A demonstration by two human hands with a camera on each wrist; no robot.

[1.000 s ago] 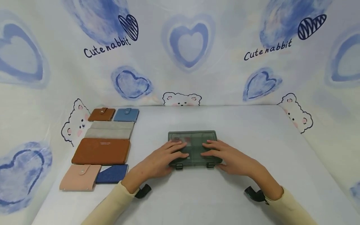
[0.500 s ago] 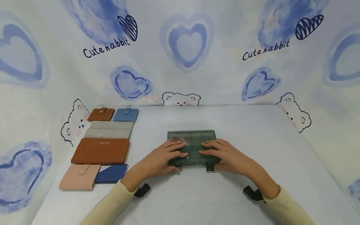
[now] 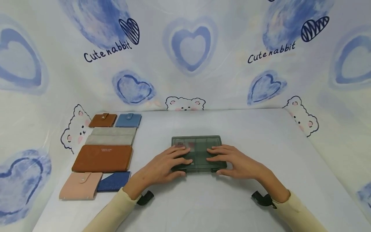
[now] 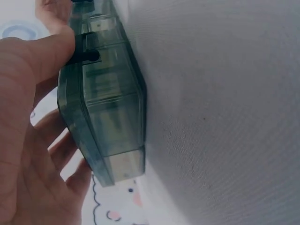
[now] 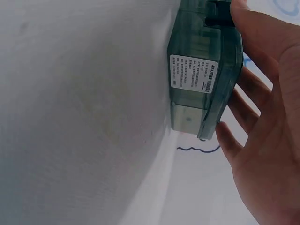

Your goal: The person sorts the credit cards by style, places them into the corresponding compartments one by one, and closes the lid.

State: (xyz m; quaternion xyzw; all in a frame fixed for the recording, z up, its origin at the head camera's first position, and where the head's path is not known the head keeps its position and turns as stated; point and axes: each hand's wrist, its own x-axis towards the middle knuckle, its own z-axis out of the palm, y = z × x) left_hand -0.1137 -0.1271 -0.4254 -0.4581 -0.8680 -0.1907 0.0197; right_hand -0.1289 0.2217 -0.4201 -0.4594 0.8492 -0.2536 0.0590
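Observation:
A translucent dark-green plastic case [image 3: 200, 149] with a closed lid lies flat in the middle of the white table. Pale and reddish contents show faintly through the lid's left part. My left hand [image 3: 163, 166] spreads its fingers over the left side of the lid, thumb at the front edge. On the other side, my right hand [image 3: 240, 163] lies the same way. In the left wrist view, the thumb touches a black latch [image 4: 84, 55]. The right wrist view shows the right thumb by another black latch [image 5: 218, 14], above a white printed label [image 5: 194, 73].
On the left lie a brown card holder [image 3: 102, 120], a blue one [image 3: 128, 120], a grey wallet [image 3: 111, 136], a large brown wallet [image 3: 102, 158], a pink wallet [image 3: 81, 186] and a navy blue one [image 3: 114, 182]. A patterned cloth [image 3: 226, 87] hangs behind.
My thumbs have shifted along the front edge onto the latches. The right latch, hanging down half a second ago, is now mostly hidden by the thumb. The case stays in place.

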